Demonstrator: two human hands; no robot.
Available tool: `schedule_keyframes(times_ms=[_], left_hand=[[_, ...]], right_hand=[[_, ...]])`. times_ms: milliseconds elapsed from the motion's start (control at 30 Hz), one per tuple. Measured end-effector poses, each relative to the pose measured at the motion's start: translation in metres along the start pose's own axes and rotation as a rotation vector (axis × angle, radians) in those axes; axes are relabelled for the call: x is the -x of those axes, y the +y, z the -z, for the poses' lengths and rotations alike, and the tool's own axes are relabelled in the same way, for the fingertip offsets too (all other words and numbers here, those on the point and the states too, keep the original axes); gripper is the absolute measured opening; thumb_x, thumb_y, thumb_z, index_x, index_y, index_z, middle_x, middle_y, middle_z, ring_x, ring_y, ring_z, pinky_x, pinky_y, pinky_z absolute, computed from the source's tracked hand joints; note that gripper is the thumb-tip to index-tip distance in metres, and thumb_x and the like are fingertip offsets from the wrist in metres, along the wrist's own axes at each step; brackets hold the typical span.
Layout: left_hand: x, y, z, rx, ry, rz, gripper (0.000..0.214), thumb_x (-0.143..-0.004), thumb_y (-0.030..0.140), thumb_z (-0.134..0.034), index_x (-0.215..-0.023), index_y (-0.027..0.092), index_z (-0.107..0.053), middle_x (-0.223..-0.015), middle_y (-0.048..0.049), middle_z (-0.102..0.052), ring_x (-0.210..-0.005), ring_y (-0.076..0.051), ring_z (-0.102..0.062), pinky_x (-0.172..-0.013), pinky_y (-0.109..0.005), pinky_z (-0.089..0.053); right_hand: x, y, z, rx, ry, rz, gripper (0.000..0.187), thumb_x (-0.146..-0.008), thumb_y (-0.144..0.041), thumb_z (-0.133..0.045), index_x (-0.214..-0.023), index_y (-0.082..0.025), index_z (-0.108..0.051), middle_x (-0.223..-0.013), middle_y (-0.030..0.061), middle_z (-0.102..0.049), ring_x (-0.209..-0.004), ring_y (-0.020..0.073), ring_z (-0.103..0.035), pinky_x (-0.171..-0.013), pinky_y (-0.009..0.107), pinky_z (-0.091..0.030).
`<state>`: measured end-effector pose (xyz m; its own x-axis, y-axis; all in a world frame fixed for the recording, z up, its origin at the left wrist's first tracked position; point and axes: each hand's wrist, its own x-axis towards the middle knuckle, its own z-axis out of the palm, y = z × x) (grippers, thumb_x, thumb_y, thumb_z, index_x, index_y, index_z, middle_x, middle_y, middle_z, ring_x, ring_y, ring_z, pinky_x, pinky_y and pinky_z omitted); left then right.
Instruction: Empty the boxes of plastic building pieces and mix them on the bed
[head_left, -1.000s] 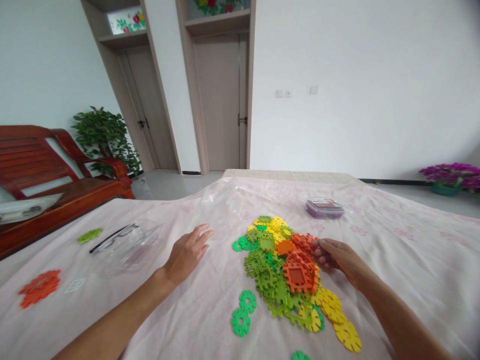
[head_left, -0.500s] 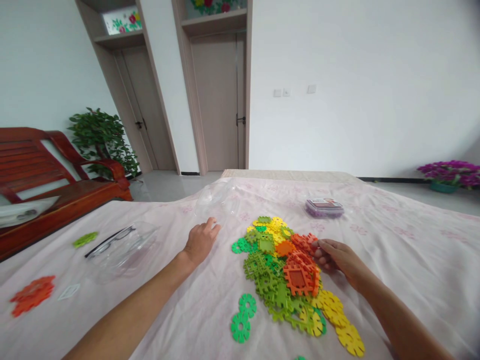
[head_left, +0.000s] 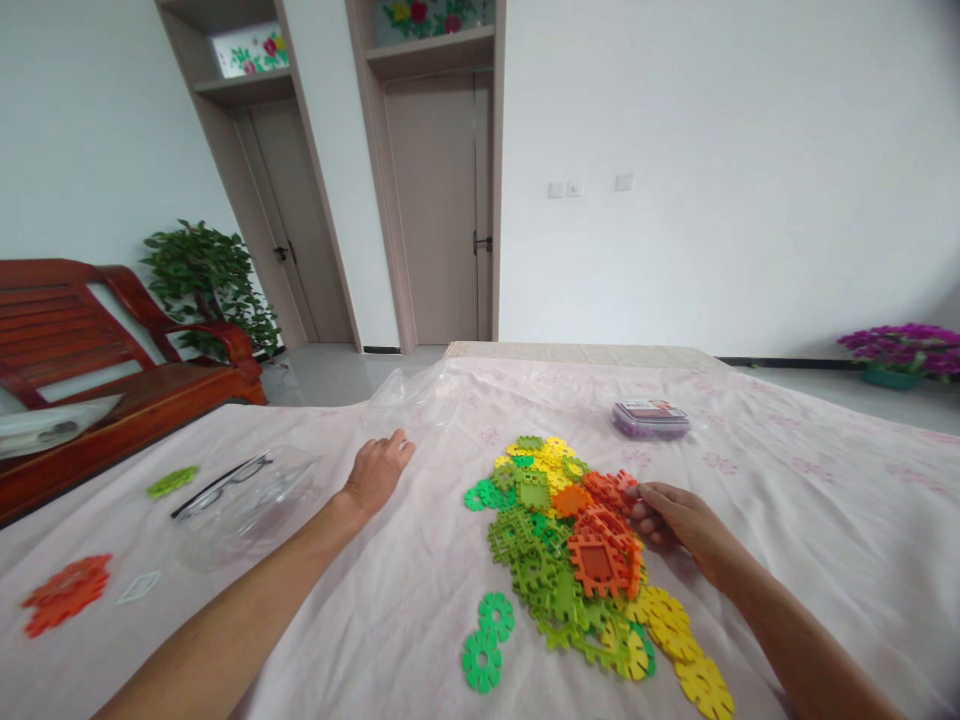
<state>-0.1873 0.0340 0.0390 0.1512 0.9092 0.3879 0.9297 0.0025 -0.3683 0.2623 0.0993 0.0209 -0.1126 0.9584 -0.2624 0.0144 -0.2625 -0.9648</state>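
Observation:
A pile of green, yellow and orange plastic interlocking pieces (head_left: pixel 559 540) lies on the pink cloth-covered table (head_left: pixel 787 500). My right hand (head_left: pixel 671 512) rests at the pile's right side, its fingers pinched on an orange piece (head_left: pixel 611 487). My left hand (head_left: pixel 376 468) lies on the cloth to the left of the pile, fingers stretched forward and holding nothing. Its fingertips point at a crumpled clear plastic bag (head_left: pixel 409 388) just beyond them. Two round green pieces (head_left: pixel 486 640) lie apart at the pile's near left.
A clear plastic container with a black handle (head_left: pixel 244 495) lies at the left, with a green piece (head_left: pixel 172 482) and orange pieces (head_left: pixel 66 592) beyond it. A small purple box (head_left: pixel 651 417) sits behind the pile. A red wooden bench (head_left: pixel 112 350) stands left of the table.
My left hand has drawn to the left, away from the pile, and the clear bag now lies farther back and left. My right hand has stayed on the orange piece.

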Motion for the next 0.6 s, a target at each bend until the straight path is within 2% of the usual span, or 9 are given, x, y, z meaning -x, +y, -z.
schedule_keyframes(times_ms=[133,267,467,600], left_hand=[[0.005,-0.018,-0.008,-0.004,-0.004,0.032,0.023,-0.092,0.011,-0.043,-0.098,0.020,-0.064,-0.115,-0.0082,-0.062,-0.080,-0.020,-0.064,-0.071,-0.034,-0.045],[0.009,-0.028,-0.016,0.007,0.005,0.066,0.026,-0.093,0.013,-0.039,-0.097,0.020,-0.064,-0.116,-0.0084,-0.062,-0.078,-0.021,-0.063,-0.069,-0.034,-0.043],[0.013,-0.031,-0.019,0.057,0.030,0.089,0.031,-0.098,0.025,-0.035,-0.103,0.023,-0.066,-0.125,-0.0048,-0.061,-0.076,-0.019,-0.062,-0.071,-0.033,-0.043],[0.016,-0.028,-0.013,0.083,0.038,0.096,0.033,-0.098,0.027,-0.034,-0.105,0.023,-0.066,-0.127,-0.0039,-0.060,-0.075,-0.017,-0.062,-0.072,-0.032,-0.044]], right_hand=[[0.000,0.001,0.000,-0.001,-0.002,0.008,0.015,-0.088,-0.027,-0.056,-0.079,-0.016,-0.061,-0.062,0.0002,-0.058,-0.046,0.0065,-0.049,-0.041,0.016,-0.041],[0.000,0.000,-0.001,0.015,0.010,0.009,0.014,-0.086,-0.028,-0.057,-0.081,-0.016,-0.062,-0.063,0.0003,-0.059,-0.046,0.0066,-0.049,-0.041,0.016,-0.041],[-0.005,0.007,0.005,0.069,0.011,0.034,0.017,-0.082,-0.034,-0.061,-0.083,-0.018,-0.062,-0.064,0.0001,-0.060,-0.047,0.0077,-0.050,-0.042,0.018,-0.040],[-0.009,0.010,0.008,0.131,0.046,0.064,0.028,-0.081,-0.043,-0.059,-0.090,-0.018,-0.064,-0.063,0.0006,-0.061,-0.044,0.0096,-0.048,-0.038,0.020,-0.034]])
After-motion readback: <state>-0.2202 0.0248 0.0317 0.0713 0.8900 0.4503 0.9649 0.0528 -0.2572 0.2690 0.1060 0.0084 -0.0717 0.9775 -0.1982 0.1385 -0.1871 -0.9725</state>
